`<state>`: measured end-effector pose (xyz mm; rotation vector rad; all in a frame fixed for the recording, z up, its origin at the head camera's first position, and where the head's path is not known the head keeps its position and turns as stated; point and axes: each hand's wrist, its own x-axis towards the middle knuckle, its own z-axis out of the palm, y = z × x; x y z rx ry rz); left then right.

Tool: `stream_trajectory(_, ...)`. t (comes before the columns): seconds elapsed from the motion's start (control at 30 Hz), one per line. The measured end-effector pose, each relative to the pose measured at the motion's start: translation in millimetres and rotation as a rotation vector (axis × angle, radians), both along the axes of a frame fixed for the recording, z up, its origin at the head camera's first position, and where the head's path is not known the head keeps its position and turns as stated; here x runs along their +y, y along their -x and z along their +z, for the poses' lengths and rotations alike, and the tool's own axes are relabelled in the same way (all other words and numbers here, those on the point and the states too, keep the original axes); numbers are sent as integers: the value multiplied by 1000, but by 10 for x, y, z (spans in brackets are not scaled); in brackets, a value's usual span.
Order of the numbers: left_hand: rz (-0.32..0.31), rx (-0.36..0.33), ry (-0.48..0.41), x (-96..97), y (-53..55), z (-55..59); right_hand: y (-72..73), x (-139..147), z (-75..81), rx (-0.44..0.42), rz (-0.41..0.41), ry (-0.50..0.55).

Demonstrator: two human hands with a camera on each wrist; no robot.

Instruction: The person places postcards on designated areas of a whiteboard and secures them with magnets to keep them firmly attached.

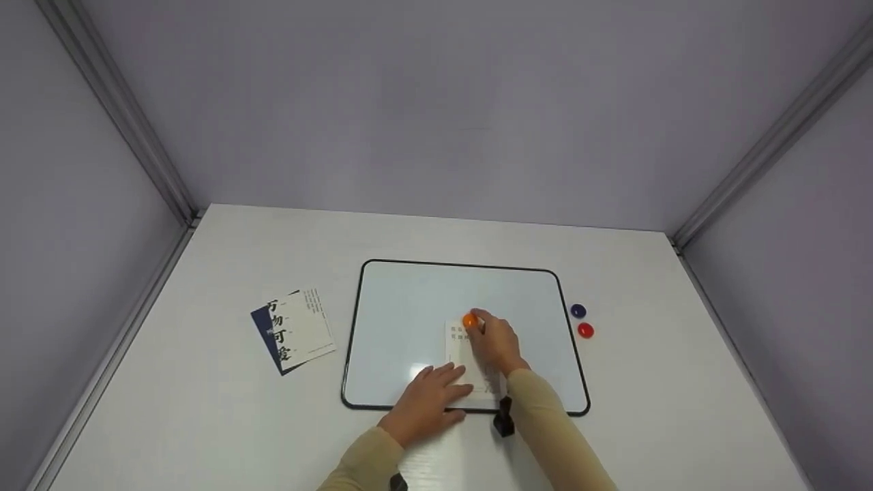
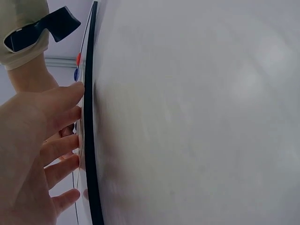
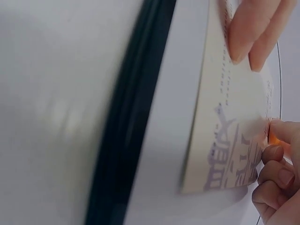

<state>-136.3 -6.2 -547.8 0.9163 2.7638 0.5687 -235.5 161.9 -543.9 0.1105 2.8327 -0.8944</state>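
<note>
Board (image 1: 395, 320): white, black-rimmed, lying flat. Card (image 1: 462, 353): cream, printed, at board's 6 o'clock; left hand (image 1: 427, 401) rests fingers on it. Magnet (image 1: 468, 320): orange, round, at card's 12 o'clock edge, pinched by right hand (image 1: 497, 344).

White card (image 1: 458, 349): hiding partly beneath left hand (image 1: 426, 402) and right hand (image 1: 496, 343), low center of the head view; bearing print too small for reading.
Orange disc (image 3: 277, 141): hiding mostly behind right-hand fingers, right edge of the right wrist view.
Blue sheet (image 1: 264, 326): lying mostly under the cream sheet (image 1: 307, 331), left in the head view.
Left sleeve (image 1: 361, 460), right sleeve (image 1: 556, 429): running out of the head view's bottom edge.
Black rim (image 3: 126, 112): blurring, leaving the right wrist view at top and bottom.
</note>
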Motion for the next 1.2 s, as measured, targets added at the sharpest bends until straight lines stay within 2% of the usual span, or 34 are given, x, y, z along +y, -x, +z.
stream_trajectory(0.1,2,-3,8,6,2,-3,-5,13,3,2,3,0)
stream_trajectory(0.33,1,-6,32,25,20,9,-9,64,11,70,46,-19)
stream_trajectory(0.57,1,3,27,32,23,4,-29,91,7,68,16,5)
stream_trajectory(0.87,-13,71,28,26,17,-15,-92,131,50,92,35,-3)
stream_trajectory(1.2,-2,93,18,40,16,-13,-157,191,82,149,60,8)
